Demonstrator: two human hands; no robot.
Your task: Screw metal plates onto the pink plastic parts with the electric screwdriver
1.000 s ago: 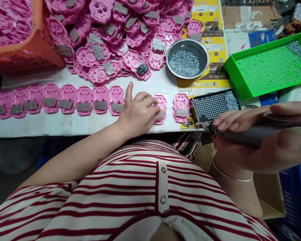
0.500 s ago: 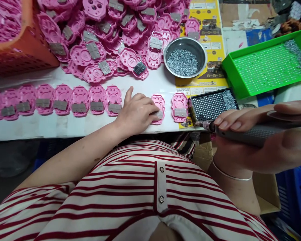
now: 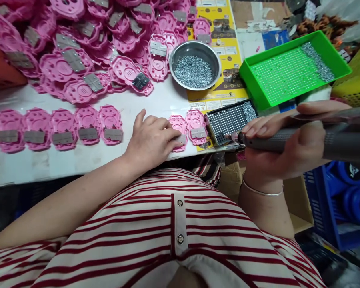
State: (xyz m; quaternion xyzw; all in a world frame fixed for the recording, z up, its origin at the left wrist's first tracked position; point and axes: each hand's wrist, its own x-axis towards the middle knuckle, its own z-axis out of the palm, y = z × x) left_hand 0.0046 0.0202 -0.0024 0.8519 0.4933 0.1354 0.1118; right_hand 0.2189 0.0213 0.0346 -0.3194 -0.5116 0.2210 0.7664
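Note:
My left hand (image 3: 151,138) has its fingertips bent over a pink plastic casing (image 3: 177,123), holding it on the table by its grey metal plate, which they partly cover. Just right of it lies a similar pink casing with a plate (image 3: 196,124). In my right hand (image 3: 276,154) is a grey electric screwdriver (image 3: 267,140), fingers wrapped round its body. Its tip points left, at the lower edge of a black perforated tray (image 3: 232,122) with small screws heaped at its right end. Whether a screw sits on the tip I cannot tell.
A row of pink casings (image 3: 63,128) runs along the table's left side, below a big pile of them (image 3: 78,60). A steel bowl of screws (image 3: 195,66) and a green perforated tray (image 3: 291,76) stand behind the black tray. An orange basket (image 3: 3,68) is far left.
The view has swung to the right. The casing under my left hand now lies closer to the one on its right. The screwdriver tip has come over the black tray's near edge.

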